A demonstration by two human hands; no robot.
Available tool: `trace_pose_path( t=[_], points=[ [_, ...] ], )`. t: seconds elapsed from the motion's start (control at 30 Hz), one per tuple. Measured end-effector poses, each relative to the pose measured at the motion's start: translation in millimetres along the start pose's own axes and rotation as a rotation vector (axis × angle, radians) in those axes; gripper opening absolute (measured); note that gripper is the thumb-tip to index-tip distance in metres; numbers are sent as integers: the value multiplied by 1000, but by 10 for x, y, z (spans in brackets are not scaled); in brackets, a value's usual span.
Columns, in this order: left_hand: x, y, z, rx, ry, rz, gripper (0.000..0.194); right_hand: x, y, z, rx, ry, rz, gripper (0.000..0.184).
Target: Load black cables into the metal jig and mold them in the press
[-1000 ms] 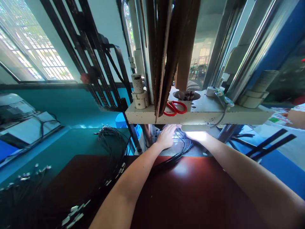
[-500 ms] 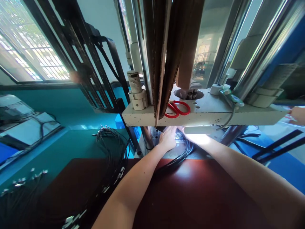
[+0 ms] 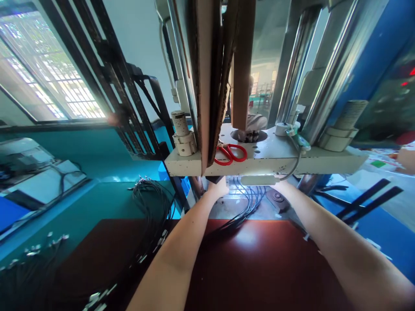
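Observation:
Under the thick pale plate (image 3: 269, 165) of a press, my left hand (image 3: 219, 187) is at the left end of the metal bed, its fingers mostly hidden. My right hand (image 3: 280, 186) is beneath the plate on the right side, fingers hidden behind a white lamp bar (image 3: 259, 180). Between the two hands, several thin black cables (image 3: 251, 202) fan out over the lit metal bed (image 3: 220, 211) and run toward me at the lower left. Whether either hand touches a cable I cannot make out.
Red-handled scissors (image 3: 238, 153) rest on the press plate beside upright cardboard (image 3: 207, 86). A dark red board (image 3: 259, 268) lies in front of the press. Bundled black cables (image 3: 151, 192) with metal ends lie on the green table (image 3: 106, 194) at left. Black bars (image 3: 366, 198) stick out at right.
My hands have drawn apart, the left going left and the right going right. The cables between them now show more spread out. The view has shifted slightly.

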State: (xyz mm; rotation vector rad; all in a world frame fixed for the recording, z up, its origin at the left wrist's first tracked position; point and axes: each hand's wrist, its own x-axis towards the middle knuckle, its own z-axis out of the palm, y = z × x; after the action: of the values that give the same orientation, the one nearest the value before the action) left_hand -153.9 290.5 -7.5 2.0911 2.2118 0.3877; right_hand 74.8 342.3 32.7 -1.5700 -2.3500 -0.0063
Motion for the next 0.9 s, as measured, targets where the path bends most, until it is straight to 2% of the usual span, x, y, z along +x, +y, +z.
trace_pose_path(
  t=[0.1,0.2,0.37,0.63,0.9],
  points=[
    [30,-26,40,29,17,0,42,-11,68,105,2,-20,43,25],
    [14,-11,59,58,36,5,46,-30,64,170,11,-26,59,26],
    [-2,14,58,71,51,-6,51,-31,33,156,25,-18,73,28],
    [1,-13,34,114,42,54,41,-37,76,198,44,-25,97,31],
    [-58,-31,-44,126,28,126,55,-43,98,206,47,-64,87,27]
  ],
)
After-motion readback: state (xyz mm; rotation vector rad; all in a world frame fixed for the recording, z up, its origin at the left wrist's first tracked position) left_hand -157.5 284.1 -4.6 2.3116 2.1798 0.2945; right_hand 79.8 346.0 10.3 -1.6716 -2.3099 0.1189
